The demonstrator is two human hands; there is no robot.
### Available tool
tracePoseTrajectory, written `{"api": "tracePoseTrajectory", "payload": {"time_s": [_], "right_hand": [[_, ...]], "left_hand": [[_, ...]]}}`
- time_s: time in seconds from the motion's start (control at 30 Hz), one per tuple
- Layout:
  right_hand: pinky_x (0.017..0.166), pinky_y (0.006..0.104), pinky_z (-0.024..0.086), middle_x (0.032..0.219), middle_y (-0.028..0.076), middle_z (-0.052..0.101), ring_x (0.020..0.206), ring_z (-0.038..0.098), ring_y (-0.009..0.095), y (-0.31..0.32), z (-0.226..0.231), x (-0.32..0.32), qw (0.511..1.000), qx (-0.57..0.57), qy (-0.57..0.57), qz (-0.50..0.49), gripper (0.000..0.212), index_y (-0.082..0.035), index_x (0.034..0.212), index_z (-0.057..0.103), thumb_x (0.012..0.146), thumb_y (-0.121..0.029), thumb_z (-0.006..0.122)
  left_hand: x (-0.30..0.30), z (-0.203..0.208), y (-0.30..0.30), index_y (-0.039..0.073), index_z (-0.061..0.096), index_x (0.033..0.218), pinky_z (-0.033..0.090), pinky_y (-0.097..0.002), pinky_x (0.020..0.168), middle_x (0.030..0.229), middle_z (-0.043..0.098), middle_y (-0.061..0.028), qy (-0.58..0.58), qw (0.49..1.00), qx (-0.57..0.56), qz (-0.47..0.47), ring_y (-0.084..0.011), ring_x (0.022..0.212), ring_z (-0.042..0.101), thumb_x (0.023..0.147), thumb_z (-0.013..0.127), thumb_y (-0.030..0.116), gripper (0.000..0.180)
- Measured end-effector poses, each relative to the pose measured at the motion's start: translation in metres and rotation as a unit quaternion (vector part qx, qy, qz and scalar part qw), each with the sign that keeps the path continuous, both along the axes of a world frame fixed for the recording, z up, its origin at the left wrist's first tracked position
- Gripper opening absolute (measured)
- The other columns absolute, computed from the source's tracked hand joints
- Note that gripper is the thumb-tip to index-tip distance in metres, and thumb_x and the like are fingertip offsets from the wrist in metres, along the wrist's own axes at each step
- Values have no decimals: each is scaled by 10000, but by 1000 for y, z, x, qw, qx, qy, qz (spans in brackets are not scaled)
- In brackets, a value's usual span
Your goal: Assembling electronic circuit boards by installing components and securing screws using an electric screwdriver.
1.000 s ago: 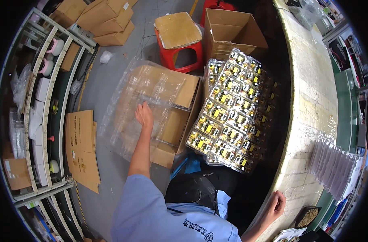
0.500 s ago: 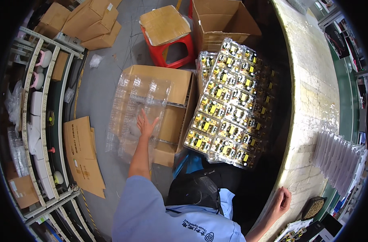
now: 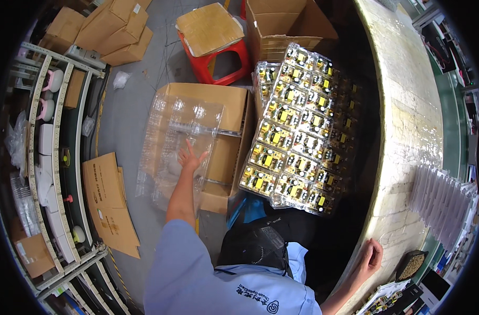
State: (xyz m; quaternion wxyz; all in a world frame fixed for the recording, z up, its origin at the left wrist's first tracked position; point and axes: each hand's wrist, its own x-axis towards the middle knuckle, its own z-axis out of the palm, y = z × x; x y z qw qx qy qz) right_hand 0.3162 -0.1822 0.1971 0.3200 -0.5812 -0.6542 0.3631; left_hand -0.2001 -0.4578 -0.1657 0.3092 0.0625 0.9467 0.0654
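My left hand (image 3: pixel 190 158) reaches forward with its fingers spread. It is on or just over a clear plastic tray (image 3: pixel 166 118) with moulded compartments, and contact cannot be made out. The tray lies across the left part of an open cardboard box (image 3: pixel 232 100). My right hand (image 3: pixel 370 255) rests by the edge of the pale worktop (image 3: pixel 407 105), its fingers curled in and nothing visible in them. Between my hands stand stacked clear trays filled with circuit boards (image 3: pixel 297 136), which bear yellow components.
A red stool (image 3: pixel 224 68) topped with cardboard and another open carton (image 3: pixel 281 44) stand beyond. Shelving (image 3: pixel 66 152) lines the left side, near flattened cardboard (image 3: pixel 107 197). On the right are upright translucent plastic pieces (image 3: pixel 441 207) and a dark container of small grains (image 3: pixel 410 265).
The view has shifted slightly, so the stool and far carton sit a little higher in the picture. Both hands keep nearly the same places and poses.
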Motion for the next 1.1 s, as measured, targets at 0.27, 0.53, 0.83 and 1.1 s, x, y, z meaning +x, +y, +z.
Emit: {"api": "tracePoseTrajectory", "payload": {"time_s": [0.27, 0.53, 0.83, 1.1], "right_hand": [[890, 247, 449, 1010, 43, 624, 942, 575, 111, -4, 10, -17, 999, -27, 24, -13, 146, 15, 1052, 645, 976, -91, 581], [797, 213, 432, 930, 46, 599, 852, 545, 97, -2, 5, -13, 998, -15, 52, -18, 105, 25, 1013, 655, 949, -7, 579], [794, 271, 455, 925, 96, 633, 859, 580, 184, 0, 8, -11, 998, 47, 1, 38, 143, 12, 1015, 670, 903, 57, 592], [820, 305, 461, 971, 110, 656, 896, 594, 238, -2, 15, -10, 984, 136, -43, 105, 191, -15, 1018, 674, 862, 76, 612]], "left_hand": [[38, 36, 49, 127, 159, 1542, 150, -570, 1156, 1534, 202, -330, 169, 979, 114, 3, -479, 1436, 179, 905, 572, 569, 878], [135, 179, 171, 66, 679, 1092, 378, -431, 1058, 1247, 591, -137, 137, 820, 512, -215, -344, 1276, 465, 922, 636, 212, 228], [178, 211, 131, 59, 653, 918, 420, -420, 836, 914, 581, -91, 173, 838, 379, -352, -306, 922, 524, 816, 719, 176, 170], [205, 207, 133, 69, 615, 1089, 432, -456, 831, 1013, 550, -156, 217, 867, 215, -393, -352, 967, 525, 751, 756, 145, 374]]}}
